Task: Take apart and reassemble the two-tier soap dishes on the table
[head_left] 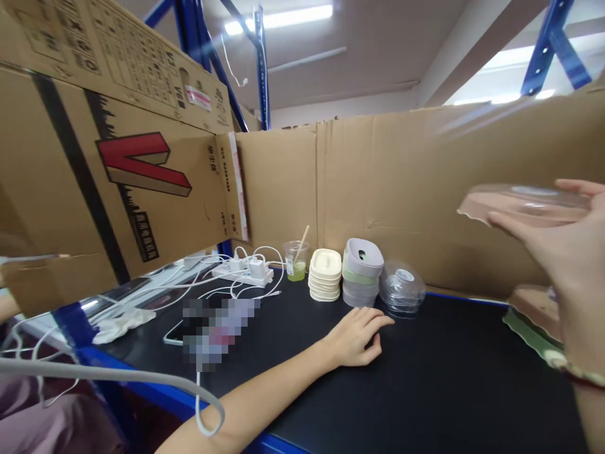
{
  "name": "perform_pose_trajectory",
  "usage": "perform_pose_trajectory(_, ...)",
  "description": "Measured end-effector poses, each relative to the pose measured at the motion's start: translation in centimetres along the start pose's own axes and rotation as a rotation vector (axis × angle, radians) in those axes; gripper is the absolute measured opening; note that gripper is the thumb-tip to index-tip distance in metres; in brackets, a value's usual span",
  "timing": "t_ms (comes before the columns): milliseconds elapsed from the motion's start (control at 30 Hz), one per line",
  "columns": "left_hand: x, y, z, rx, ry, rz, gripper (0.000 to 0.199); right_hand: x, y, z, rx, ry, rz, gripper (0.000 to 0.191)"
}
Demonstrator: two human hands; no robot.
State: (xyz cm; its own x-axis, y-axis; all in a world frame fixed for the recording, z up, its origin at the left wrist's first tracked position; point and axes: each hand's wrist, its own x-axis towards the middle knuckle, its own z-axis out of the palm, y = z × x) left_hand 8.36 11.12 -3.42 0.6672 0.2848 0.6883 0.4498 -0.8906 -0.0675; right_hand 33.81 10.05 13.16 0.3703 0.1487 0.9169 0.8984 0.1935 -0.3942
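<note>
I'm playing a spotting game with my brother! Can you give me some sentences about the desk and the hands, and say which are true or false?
1. The left hand is holding nothing. True.
2. The right hand is holding a banana. False: the right hand has a pinkish see-through thing.
3. A stick pokes out of the cup of green liquid. True.
4. The cream stack is right of the clear stack. False: the cream stack is on the left.
5. The big V on the cardboard box is blue. False: the V is red.
</note>
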Motion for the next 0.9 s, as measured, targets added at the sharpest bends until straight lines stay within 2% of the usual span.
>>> perform_pose_trajectory(33, 0.1, -0.1, -0.3, 0.041, 0.069, 0.044, 0.036, -0.5, -2.2, -0.1, 0.030, 0.022, -0.017, 0.074)
perform_pose_trajectory(67, 0.2, -0.3, -0.8, 0.090, 0.165, 0.102, 0.034, -1.1, -4.3, -0.2, 0.084, 0.013, -0.084, 0.076)
perform_pose_trajectory(167, 0.8, -0.7, -3.2, 0.218, 0.554, 0.233, 0.029, -3.6, -9.2, -0.1, 0.251, -0.075, -0.327, 0.071)
perform_pose_trajectory(267, 0.9, -1.1, -6.1, 0.224, 0.886, 0.092, 0.031, -7.3, -11.9, 0.8, 0.320, -0.304, -0.448, 0.057)
perform_pose_trajectory(333, 0.7, -1.5, -7.6, 0.244, 0.960, -0.006, 0.030, -9.9, -12.8, 1.7, 0.318, -0.466, -0.493, 0.054)
perform_pose_trajectory(433, 0.1, -2.6, -8.8, 0.260, 0.873, -0.099, 0.023, -13.7, -13.2, 3.3, 0.409, -0.652, -0.502, 0.053)
perform_pose_trajectory(567, -0.4, -4.5, -8.5, 0.156, 0.614, -0.300, 0.016, -17.6, -12.3, 4.9, 0.477, -0.848, -0.261, 0.048)
perform_pose_trajectory(667, -0.5, -5.2, -7.7, 0.172, 0.451, -0.362, 0.014, -19.5, -11.3, 5.4, 0.517, -0.919, -0.155, 0.045)
perform_pose_trajectory(800, -0.6, -5.6, -7.0, 0.215, 0.398, -0.377, 0.013, -20.7, -10.4, 5.3, 0.550, -0.981, -0.119, 0.051)
perform_pose_trajectory(900, -0.7, -5.9, -6.7, 0.222, 0.390, -0.406, 0.015, -21.1, -9.9, 5.1, 0.548, -1.076, -0.149, 0.059)
